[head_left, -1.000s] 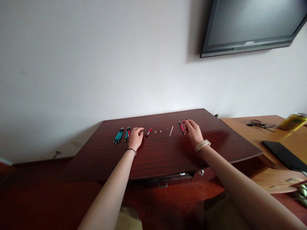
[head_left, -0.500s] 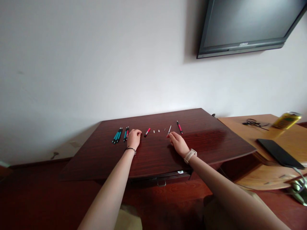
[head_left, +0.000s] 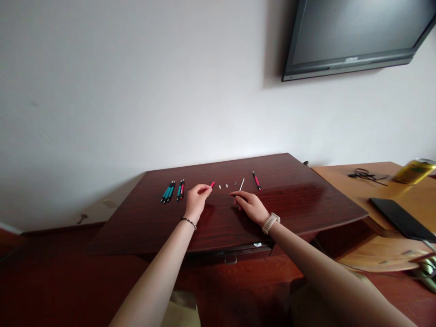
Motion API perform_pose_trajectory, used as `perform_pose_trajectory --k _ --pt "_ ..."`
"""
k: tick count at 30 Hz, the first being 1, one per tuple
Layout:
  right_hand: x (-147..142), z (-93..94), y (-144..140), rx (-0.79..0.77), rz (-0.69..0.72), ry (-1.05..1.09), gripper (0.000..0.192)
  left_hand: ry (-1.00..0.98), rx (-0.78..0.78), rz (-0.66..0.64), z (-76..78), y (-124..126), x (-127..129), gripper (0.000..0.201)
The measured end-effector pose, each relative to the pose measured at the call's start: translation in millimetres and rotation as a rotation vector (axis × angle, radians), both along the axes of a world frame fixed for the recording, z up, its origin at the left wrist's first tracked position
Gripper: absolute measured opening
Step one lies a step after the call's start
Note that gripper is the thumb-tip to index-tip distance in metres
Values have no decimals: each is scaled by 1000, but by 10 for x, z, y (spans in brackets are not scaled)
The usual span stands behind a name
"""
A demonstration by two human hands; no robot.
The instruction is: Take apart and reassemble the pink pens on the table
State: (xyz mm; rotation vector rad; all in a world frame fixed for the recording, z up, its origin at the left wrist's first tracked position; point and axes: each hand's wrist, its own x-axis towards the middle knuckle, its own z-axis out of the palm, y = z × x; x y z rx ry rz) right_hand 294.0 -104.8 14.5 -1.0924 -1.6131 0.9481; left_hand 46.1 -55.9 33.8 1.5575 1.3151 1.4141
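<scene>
My left hand (head_left: 197, 200) pinches the lower end of a short red pen barrel (head_left: 212, 184), its fingers covering that end. My right hand (head_left: 250, 206) is closed over the table, thumb and fingers together. A small dark piece shows at its fingertips, too small to name. Just beyond the right fingers lies a thin white pen refill (head_left: 242, 184). Between the hands, farther back, are two small white pieces (head_left: 220, 186) and a small dark spring-like piece (head_left: 235, 184). A whole red and black pen (head_left: 256, 180) rests to the right of the refill.
Several teal and black pens (head_left: 168, 192) lie at the table's left, beside a pair, one teal and one red (head_left: 182, 190). A lighter side table (head_left: 344, 181) on the right bears a black phone-like slab (head_left: 398, 218), a cable (head_left: 366, 175) and a yellow can (head_left: 413, 171).
My left hand has moved right, from beside the pen pair to the red barrel, and pinches it. My right hand has shifted slightly, its fingertips now left of the refill's near end.
</scene>
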Motion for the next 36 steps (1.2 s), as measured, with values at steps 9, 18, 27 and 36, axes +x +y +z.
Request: perform_pose_trajectory --k 9,18,27,36 --pt "32 82 -14 81 85 220 28 -300 -211 -246 102 -529 418 25" --pt "-2 119 9 77 139 262 31 -246 -205 -270 107 -579 423 26" --pt "-24 89 43 96 117 125 25 -348 -246 -229 0 -521 404 28" --pt "-15 71 31 100 84 57 23 -298 -233 -247 -6 -528 402 28"
